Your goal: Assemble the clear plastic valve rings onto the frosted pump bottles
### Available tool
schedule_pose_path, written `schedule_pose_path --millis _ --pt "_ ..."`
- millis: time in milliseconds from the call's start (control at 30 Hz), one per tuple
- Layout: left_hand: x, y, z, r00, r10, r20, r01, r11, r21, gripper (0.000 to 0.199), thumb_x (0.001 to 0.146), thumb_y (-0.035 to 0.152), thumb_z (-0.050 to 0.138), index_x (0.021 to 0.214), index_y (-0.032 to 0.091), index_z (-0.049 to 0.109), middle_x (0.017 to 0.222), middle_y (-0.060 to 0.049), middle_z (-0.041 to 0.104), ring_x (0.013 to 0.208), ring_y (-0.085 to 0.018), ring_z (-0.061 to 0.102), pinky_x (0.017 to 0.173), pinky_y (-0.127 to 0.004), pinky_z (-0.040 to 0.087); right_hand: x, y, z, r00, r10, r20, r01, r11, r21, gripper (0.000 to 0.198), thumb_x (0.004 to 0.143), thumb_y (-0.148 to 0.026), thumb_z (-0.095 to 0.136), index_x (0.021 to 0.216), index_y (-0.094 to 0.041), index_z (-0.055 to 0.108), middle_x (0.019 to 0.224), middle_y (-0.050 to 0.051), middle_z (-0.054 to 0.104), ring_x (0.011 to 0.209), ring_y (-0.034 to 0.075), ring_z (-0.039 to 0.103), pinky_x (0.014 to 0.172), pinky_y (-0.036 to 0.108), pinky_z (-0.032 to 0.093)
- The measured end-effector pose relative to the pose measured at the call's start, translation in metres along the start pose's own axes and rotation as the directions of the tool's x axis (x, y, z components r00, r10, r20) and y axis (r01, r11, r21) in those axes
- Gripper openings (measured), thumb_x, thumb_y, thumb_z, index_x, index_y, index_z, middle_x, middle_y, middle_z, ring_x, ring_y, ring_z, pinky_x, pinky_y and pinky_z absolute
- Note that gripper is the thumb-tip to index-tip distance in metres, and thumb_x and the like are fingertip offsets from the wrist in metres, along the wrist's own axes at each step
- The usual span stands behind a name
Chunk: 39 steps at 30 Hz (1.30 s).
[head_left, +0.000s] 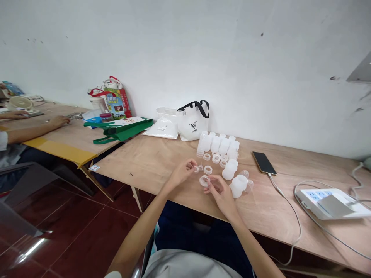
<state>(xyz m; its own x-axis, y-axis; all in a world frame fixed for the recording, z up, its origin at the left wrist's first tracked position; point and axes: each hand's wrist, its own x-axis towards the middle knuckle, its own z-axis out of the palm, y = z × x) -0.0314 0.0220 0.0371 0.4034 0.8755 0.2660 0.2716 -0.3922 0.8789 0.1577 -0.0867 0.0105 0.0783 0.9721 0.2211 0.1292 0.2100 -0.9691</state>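
Note:
My right hand (pixel 220 191) pinches a clear screw ring (pixel 204 180) between thumb and fingers, just over the wooden table. To its left, my left hand (pixel 183 172) has its fingertips closed on a small clear silicone nipple (pixel 196 169); its exact shape is partly hidden. Another small clear piece (pixel 200 167) is right beside it. Behind my hands a loose ring (pixel 208 170) lies flat. Two frosted bottles, one nearer (pixel 239 185) and one farther (pixel 230 170), are at the right of my right hand, with clear domed caps (pixel 248 186) next to them.
Several frosted bottles (pixel 215 143) and more rings (pixel 216 158) lie farther back. A white tote bag (pixel 193 125) and a white plastic packet (pixel 162 128) rest against the wall. Rightward are a phone (pixel 264 163) on a cable and a white power strip box (pixel 333 202). A co-worker's arm (pixel 34 133) is at the left table.

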Motion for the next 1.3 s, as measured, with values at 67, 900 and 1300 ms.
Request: schedule_pose_path --millis 67,900,1300 --pt "-0.002 0.009 -0.002 1.000 0.001 0.017 0.002 0.991 -0.134 0.018 0.085 0.033 0.071 0.090 0.018 0.065 0.090 -0.002 0.067 0.080 -0.016 0.066 0.074 -0.028 0.054 0.001 0.000 0.000 0.999 -0.003 -0.034 0.004 1.000 0.026 0.035 0.092 -0.054 0.068 0.114 -0.027 0.064 0.114 0.008 0.074 0.084 0.024 0.076 0.083 0.042 0.062" --pt "-0.014 0.039 -0.003 0.936 0.009 0.352 0.108 0.944 -0.311 0.032 0.081 0.040 0.079 0.097 0.017 0.063 0.090 -0.002 0.062 0.082 -0.016 0.064 0.063 -0.027 0.060 0.000 -0.004 -0.003 0.996 -0.053 -0.076 0.060 0.994 0.091 0.039 0.088 -0.046 0.075 0.122 -0.027 0.070 0.117 0.008 0.076 0.103 0.027 0.074 0.095 0.044 0.058" --pt "-0.018 0.029 0.030 0.976 -0.041 0.213 0.054 0.997 -0.056 0.012 0.087 0.028 0.063 0.092 0.020 0.056 0.082 0.002 0.065 0.073 -0.014 0.064 0.058 -0.021 0.047 -0.002 -0.008 0.000 0.996 -0.084 -0.029 0.086 0.993 0.083 0.037 0.088 -0.045 0.075 0.121 -0.031 0.072 0.123 0.007 0.067 0.106 0.024 0.072 0.095 0.040 0.060"
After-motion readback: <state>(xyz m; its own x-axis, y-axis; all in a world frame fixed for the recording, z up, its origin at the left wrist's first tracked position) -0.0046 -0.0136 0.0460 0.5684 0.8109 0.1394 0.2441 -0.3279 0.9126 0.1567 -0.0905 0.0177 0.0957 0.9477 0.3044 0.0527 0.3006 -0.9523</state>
